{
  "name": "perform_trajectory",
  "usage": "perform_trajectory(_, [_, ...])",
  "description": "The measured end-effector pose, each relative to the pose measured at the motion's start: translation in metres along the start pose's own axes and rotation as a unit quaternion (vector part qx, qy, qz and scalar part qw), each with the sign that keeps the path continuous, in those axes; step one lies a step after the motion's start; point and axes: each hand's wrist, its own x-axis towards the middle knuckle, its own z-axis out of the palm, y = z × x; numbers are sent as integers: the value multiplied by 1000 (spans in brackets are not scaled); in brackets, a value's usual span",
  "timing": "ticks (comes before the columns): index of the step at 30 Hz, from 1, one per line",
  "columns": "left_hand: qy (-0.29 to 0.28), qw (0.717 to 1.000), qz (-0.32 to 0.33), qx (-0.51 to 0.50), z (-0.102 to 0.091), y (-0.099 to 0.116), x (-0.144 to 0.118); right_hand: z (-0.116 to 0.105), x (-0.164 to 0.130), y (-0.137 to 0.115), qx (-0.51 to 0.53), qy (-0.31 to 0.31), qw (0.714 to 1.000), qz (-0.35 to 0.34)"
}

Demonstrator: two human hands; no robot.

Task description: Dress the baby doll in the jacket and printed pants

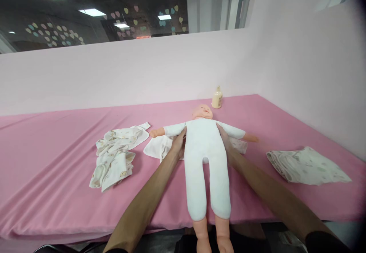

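While clasping a baby doll (205, 140) from both sides of its torso, got left hand (178, 145) just under its arm on the left and right hand (225, 138) likewise under its arm on the right. Got both thumbs (184, 131) laid along the edges of its white cloth body, near armpit level. Can't tell spread from pressed together for the other fingers; mostly hidden behind the torso.

See the doll face up over a pink sheet (63, 157), with arms out, head away, legs toward the near edge and bare feet past it. Can't tell how much of its back touches down.

See white fabric (156, 148) partly behind the doll, showing on both sides below its arms; can't tell one piece from two. Also see crumpled printed baby clothes (116, 156) to the left of the doll, and a folded printed cloth (309, 165) well apart to its right. Note a pale yellow pump bottle (217, 99) upright just beyond the doll's head, slightly right. Farther behind the doll, note a pale wall (128, 74), topped by a dark window (94, 24) with pastel heart shapes (55, 32).
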Motion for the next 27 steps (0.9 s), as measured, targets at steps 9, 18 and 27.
perform_trajectory(9, [1,999,3,-42,-15,-15,20,-10,16,-1,-12,-4,1000,-1])
perform_trajectory(18, [131,989,10,-62,-16,-7,23,-5,19,6,-80,112,991,5])
perform_trajectory(27, [107,990,-45,-78,-28,-14,28,-9,13,9,-162,159,974,-22])
